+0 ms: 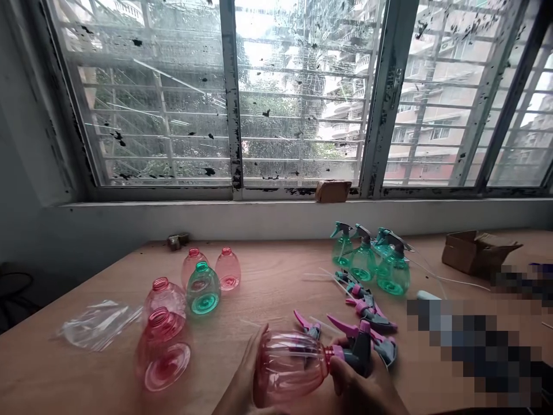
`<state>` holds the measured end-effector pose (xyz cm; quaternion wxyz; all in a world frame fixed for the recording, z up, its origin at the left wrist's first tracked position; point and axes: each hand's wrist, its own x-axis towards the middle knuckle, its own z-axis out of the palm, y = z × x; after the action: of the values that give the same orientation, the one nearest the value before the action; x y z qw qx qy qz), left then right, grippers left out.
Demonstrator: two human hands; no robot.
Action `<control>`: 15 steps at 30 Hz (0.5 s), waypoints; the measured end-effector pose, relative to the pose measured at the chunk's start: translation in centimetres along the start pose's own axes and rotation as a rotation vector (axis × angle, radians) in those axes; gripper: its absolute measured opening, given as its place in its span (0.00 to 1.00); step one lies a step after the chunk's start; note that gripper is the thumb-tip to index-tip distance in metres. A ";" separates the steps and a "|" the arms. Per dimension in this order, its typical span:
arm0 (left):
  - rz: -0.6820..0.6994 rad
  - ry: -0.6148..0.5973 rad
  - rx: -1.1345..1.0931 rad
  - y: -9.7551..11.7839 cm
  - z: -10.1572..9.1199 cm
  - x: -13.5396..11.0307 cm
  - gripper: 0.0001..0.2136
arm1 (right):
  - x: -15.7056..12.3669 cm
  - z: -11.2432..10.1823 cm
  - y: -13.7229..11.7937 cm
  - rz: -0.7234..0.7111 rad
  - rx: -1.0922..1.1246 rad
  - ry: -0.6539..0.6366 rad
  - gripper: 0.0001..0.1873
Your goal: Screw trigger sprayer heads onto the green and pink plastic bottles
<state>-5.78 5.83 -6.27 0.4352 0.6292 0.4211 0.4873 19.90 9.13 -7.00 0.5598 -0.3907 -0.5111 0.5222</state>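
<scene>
A clear pink bottle [294,369] lies sideways between my hands at the front of the table. My left hand [246,377] is wrapped round its base end. At the neck end, my right hand [360,380] grips a grey and pink spray head [358,349], which sits at the mouth of the bottle; I cannot tell how tightly it is screwed on. More loose pink and grey spray heads [369,311] lie just beyond my right hand. To the left stand several open pink bottles [163,351] and one open green bottle [204,291].
Several green spray bottles [392,274] with heads fitted stand at the back right. Further right is an open cardboard box [473,253]. A clear plastic bag [97,325] lies at the left. Small metal item [177,241] sits near the back edge, and a brick [332,191] rests on the sill.
</scene>
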 end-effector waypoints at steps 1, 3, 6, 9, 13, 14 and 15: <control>0.009 -0.001 -0.023 -0.1 0.0 0.1 0.55 | 0.0 0.0 0.1 0.000 -0.002 0.005 0.32; -0.011 -0.004 -0.091 0.0 -0.1 0.2 0.47 | 0.0 -0.1 0.0 0.002 0.002 0.022 0.32; -0.073 -0.010 -0.126 1.0 -0.2 0.4 0.32 | 0.1 0.2 -0.5 0.012 0.066 0.030 0.32; -0.079 -0.060 -0.183 2.1 -0.1 0.2 0.33 | 0.1 0.6 -1.1 0.009 0.163 0.025 0.30; 0.004 -0.131 -0.152 1.5 0.2 -0.3 0.50 | 0.0 0.7 -1.2 0.003 0.150 0.027 0.30; 0.015 -0.141 -0.125 1.1 0.2 -0.3 0.53 | 0.0 0.6 -1.1 0.005 0.127 0.028 0.30; 0.019 -0.149 -0.108 0.8 0.2 -0.2 0.55 | 0.0 0.5 -1.0 0.008 0.108 0.027 0.30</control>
<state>-5.54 5.36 -5.59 0.4939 0.6434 0.3548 0.4651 19.57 8.89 -5.91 0.5850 -0.3689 -0.4730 0.5459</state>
